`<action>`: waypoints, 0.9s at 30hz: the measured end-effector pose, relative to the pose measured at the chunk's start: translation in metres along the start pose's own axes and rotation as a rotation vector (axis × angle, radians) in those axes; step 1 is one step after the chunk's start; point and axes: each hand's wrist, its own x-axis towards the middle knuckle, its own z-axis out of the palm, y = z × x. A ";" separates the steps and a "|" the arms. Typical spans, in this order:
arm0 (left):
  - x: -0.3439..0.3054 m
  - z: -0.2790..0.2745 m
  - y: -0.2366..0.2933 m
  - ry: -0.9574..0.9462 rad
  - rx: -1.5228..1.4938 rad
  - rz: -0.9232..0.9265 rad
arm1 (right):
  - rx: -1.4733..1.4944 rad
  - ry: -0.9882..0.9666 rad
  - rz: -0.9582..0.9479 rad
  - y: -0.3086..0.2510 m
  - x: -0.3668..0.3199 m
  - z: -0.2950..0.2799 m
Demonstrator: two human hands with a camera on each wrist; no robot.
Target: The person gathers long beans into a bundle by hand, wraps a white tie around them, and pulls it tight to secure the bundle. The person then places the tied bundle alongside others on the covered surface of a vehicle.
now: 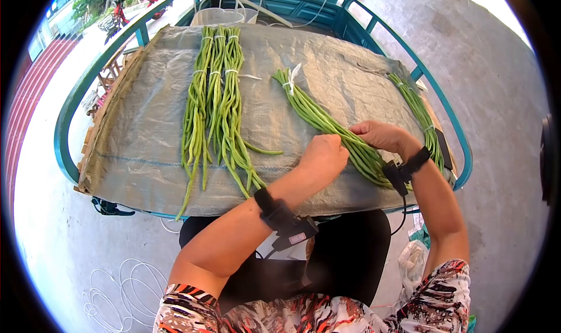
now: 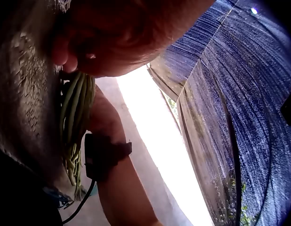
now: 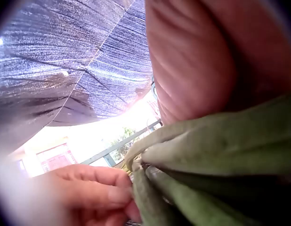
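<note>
A long bundle of green beans [image 1: 315,115], with a white tie [image 1: 290,79] near its far end, lies slanting across the sheet. My left hand [image 1: 326,154] is at the bundle's left side, fingers curled; in the right wrist view its thumb and fingers [image 3: 96,190] pinch at the edge of the beans [image 3: 221,146]. Whether a thin strand lies between them I cannot tell. From the right, my right hand [image 1: 383,139] grips the same bundle, its palm [image 3: 192,61] close against the beans. The left wrist view shows my left hand [image 2: 122,37] above the beans [image 2: 77,110].
Several tied bean bundles [image 1: 216,93] lie side by side on the left of the sheet [image 1: 158,99]. Another bundle [image 1: 418,108] lies at the right edge. A teal rail [image 1: 67,116] borders the cart bed, and a clear tub [image 1: 217,17] stands at the back.
</note>
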 end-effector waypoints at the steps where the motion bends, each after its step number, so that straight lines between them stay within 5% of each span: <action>1: 0.000 0.000 0.001 0.080 0.028 0.019 | -0.058 0.013 0.007 0.001 0.000 -0.002; 4: -0.002 -0.014 0.023 0.082 -0.020 -0.153 | -0.042 0.039 0.009 -0.002 -0.005 -0.001; 7: 0.001 -0.013 0.015 0.182 -0.073 -0.043 | -0.028 0.129 0.012 -0.009 -0.012 0.003; 10: 0.002 -0.026 0.026 -0.107 -0.789 -0.279 | 0.008 0.183 -0.047 -0.002 -0.012 0.001; 16: 0.003 -0.020 0.022 -0.018 -0.684 -0.210 | -0.025 0.541 -0.284 -0.018 -0.035 0.031; 19: 0.003 -0.011 0.015 0.077 -0.439 0.044 | -0.083 0.598 -0.452 -0.029 -0.048 0.053; 23: 0.000 -0.009 0.016 0.022 -0.359 0.077 | -0.349 0.680 -0.546 -0.046 -0.066 0.070; 27: 0.000 -0.013 0.022 0.000 -0.287 0.061 | 0.076 0.634 -0.654 -0.055 -0.075 0.076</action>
